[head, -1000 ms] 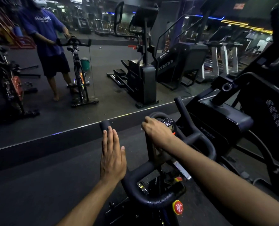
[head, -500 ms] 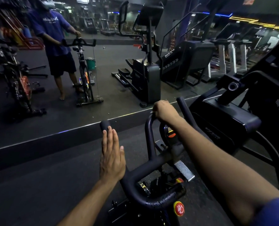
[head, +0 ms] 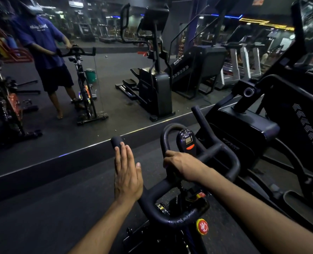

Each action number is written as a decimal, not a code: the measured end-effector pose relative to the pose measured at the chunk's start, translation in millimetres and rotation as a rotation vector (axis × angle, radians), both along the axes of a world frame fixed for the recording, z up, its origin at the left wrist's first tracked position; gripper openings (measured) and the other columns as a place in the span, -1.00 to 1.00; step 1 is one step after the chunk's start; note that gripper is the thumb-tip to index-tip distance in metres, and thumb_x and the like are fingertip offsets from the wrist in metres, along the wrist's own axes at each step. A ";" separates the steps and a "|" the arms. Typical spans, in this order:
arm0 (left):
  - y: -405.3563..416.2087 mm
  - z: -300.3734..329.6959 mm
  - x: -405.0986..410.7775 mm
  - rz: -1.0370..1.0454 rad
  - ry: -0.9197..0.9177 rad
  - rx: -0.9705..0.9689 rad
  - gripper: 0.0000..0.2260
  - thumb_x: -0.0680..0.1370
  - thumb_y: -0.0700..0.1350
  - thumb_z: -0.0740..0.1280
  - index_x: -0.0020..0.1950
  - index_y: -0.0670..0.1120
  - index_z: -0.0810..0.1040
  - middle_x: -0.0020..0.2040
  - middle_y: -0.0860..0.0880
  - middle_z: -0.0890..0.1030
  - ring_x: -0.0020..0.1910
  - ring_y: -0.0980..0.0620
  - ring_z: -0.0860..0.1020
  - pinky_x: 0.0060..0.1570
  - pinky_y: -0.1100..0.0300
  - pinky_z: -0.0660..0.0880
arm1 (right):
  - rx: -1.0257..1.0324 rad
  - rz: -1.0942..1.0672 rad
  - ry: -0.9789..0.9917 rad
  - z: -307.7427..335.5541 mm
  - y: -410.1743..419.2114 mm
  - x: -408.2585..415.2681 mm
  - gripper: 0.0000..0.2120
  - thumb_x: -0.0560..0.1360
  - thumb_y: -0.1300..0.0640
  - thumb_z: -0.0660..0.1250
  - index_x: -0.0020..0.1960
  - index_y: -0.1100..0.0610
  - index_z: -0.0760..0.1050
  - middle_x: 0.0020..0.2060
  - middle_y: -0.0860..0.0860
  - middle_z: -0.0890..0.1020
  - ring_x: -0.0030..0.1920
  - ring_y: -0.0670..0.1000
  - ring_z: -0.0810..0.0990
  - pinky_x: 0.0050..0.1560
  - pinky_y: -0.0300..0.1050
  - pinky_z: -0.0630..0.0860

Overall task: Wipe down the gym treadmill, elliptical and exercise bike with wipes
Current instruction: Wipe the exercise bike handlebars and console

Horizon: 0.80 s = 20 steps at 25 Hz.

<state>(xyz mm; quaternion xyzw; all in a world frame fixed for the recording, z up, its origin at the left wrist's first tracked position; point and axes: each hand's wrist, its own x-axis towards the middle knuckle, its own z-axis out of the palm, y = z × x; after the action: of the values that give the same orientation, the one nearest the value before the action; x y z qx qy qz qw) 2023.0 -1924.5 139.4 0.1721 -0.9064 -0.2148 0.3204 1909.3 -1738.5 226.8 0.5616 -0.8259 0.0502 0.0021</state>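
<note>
Head view, nearest first: I see beads of moisture on the exercise bike's handlebar (head: 177, 219). My left hand (head: 127, 173) lies flat, fingers straight, along the left bar, which runs away from me. My right hand (head: 181, 163) curls round the centre loop's base; whether it holds a wipe I cannot tell. Beyond it stands the console (head: 187, 142), then the mirror (head: 115, 79).

my two bare forearms reaching in from the near edge, no sleeves showing on either, left hand (head: 127, 177) with nothing on it, no ring or glove, right hand (head: 182, 165) bare too, no watch or band on either wrist
</note>
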 end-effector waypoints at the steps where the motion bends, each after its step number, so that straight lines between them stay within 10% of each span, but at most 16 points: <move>1: 0.0 -0.2 0.8 -0.002 -0.014 -0.014 -0.39 0.66 0.00 0.02 0.66 -0.20 -0.05 0.68 -0.08 -0.17 0.65 -0.08 -0.21 0.60 0.02 -0.15 | -0.028 -0.039 -0.075 -5.5 7.9 6.0 -0.84 0.47 0.17 0.38 0.05 0.03 0.59 0.01 -0.04 0.51 -0.03 0.04 0.61 -0.06 -0.05 0.55; 6: -0.5 -18.8 20.9 -0.114 -0.035 -0.090 -0.34 0.65 0.02 0.04 0.65 -0.25 -0.08 0.67 -0.17 -0.18 0.65 -0.13 -0.20 0.60 -0.03 -0.08 | -0.563 -0.592 -0.065 -40.1 59.0 23.4 -0.87 0.52 0.14 0.42 0.06 0.03 0.64 -0.11 -0.07 0.56 -0.09 -0.03 0.58 -0.05 -0.18 0.47; 20: -13.0 -23.2 27.6 -0.237 -0.055 -0.127 -0.38 0.67 0.02 0.01 0.63 -0.30 -0.03 0.66 -0.21 -0.15 0.65 -0.18 -0.15 0.56 -0.19 0.14 | -0.361 -0.720 0.015 -52.2 38.3 36.0 -0.82 0.52 0.24 0.35 0.11 0.12 0.60 -0.02 0.03 0.47 -0.05 0.13 0.60 -0.03 0.03 0.55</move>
<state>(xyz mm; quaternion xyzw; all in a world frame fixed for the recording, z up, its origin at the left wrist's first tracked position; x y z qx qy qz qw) 2050.6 -1937.6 116.3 0.0491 -0.9406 -0.1884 0.2781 1945.3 -1700.2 174.6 0.2272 -0.9477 0.1865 0.1244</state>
